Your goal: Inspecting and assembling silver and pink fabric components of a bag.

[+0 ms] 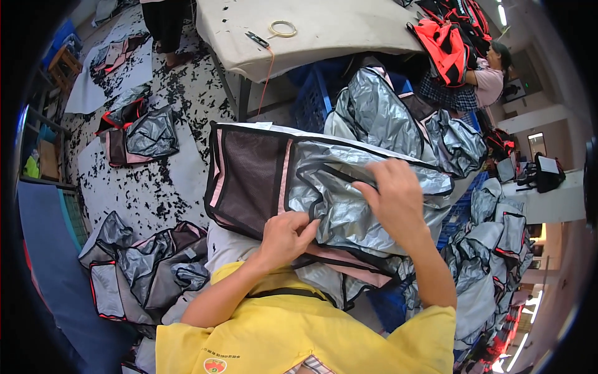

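Across my lap lies an inside-out bag (249, 177) with a dark brown mesh panel, pink strips, black edge binding and a crinkled silver lining (349, 215). My left hand (285, 240) is closed at the middle of the bag, thumb and fingers pinching its black binding beside the mesh panel. Over the silver side, my right hand (397, 196) has curled fingers and the thumb against the black binding strip (342, 174), which runs under the hand. The palm side of the right hand is hidden.
Ahead stands a cream-covered table (336, 31) with thread snips (256, 40) and a tape roll (283, 28). Blue crates (311, 100) hold more silver-lined bags (380, 112). Bag piles lie left (152, 268) and right (479, 268). Black scraps litter the floor. A co-worker (489, 78) handles red bags.
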A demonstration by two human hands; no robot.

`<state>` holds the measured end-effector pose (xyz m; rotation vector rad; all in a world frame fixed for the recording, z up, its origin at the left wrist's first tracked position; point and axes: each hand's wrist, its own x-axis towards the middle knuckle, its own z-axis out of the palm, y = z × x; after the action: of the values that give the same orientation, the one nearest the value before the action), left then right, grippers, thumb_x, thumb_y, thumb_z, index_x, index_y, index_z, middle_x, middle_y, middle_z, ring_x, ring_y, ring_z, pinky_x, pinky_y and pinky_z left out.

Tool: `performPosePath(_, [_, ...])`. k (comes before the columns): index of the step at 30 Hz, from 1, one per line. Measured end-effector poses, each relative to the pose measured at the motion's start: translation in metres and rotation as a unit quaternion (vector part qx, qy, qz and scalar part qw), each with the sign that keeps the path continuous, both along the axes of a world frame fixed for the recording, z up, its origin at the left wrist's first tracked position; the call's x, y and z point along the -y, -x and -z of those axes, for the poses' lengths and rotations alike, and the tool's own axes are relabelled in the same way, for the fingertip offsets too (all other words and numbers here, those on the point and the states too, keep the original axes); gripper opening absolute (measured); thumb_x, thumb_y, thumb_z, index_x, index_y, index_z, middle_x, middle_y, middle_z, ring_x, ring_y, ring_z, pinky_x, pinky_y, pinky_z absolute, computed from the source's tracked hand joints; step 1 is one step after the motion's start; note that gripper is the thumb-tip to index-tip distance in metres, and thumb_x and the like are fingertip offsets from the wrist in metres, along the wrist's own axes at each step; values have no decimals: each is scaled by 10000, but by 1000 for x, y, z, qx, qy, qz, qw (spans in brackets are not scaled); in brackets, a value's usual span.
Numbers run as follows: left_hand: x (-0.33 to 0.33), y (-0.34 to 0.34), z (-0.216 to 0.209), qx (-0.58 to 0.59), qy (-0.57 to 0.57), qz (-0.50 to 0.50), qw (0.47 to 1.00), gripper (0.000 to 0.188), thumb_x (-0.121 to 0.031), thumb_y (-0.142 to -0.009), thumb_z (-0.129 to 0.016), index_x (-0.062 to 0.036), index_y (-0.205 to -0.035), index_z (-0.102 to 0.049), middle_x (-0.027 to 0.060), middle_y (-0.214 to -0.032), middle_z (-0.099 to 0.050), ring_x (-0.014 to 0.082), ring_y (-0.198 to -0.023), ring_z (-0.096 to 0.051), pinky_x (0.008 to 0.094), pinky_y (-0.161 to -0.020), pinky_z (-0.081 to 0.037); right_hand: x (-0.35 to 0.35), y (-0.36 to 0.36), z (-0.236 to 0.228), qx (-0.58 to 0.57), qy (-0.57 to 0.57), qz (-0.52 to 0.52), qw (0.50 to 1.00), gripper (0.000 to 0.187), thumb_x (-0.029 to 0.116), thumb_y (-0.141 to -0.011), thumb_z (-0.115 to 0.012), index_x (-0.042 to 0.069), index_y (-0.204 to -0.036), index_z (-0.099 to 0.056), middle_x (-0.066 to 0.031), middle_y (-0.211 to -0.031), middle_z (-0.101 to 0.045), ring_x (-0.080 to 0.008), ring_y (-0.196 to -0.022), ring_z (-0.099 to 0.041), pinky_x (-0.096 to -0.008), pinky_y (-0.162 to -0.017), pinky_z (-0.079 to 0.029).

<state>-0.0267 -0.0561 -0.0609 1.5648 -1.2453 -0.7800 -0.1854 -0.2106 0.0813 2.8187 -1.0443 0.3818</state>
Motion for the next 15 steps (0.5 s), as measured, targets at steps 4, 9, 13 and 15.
performPosePath(4, [-13, 2, -11, -32, 51, -12, 998, 345, -160, -884, -765, -12, -667, -542, 154, -631, -537, 343, -585, -552, 431, -542, -418, 28, -8, 44, -52, -45, -89, 994, 262, 207, -823, -825, 88, -1024, -705, -80, -930, -619, -294, -910, -636, -420, -770, -512])
performPosePath(9, [-31, 6, -6, -31, 118, -31, 992, 354, -87, -852, -796, -31, -644, -515, 133, -615, -470, 315, -536, -480, 415, -515, -371, 29, -12, 66, -71, 21, -90, 993, 169, 196, -818, -795, 111, -899, -673, -58, -895, -598, -258, -882, -623, -391, -711, -506])
performPosePath(13, [-37, 4, -2, -45, 114, -23, 992, 351, -68, -860, -785, -18, -652, -508, 153, -617, -453, 332, -542, -466, 413, -514, -364, 34, -11, 72, -65, 55, -102, 991, 114, 134, -841, -745, 88, -918, -675, -64, -866, -602, -262, -841, -625, -386, -704, -519])
performPosePath(15, [-42, 4, 2, -65, 105, -42, 991, 379, -90, -921, -763, -5, -658, -503, 114, -599, -475, 233, -519, -470, 371, -511, -361, 38, -11, 65, -25, 63, -85, 994, 145, 115, -859, -736, 66, -989, -693, -86, -878, -615, -286, -830, -631, -404, -707, -535])
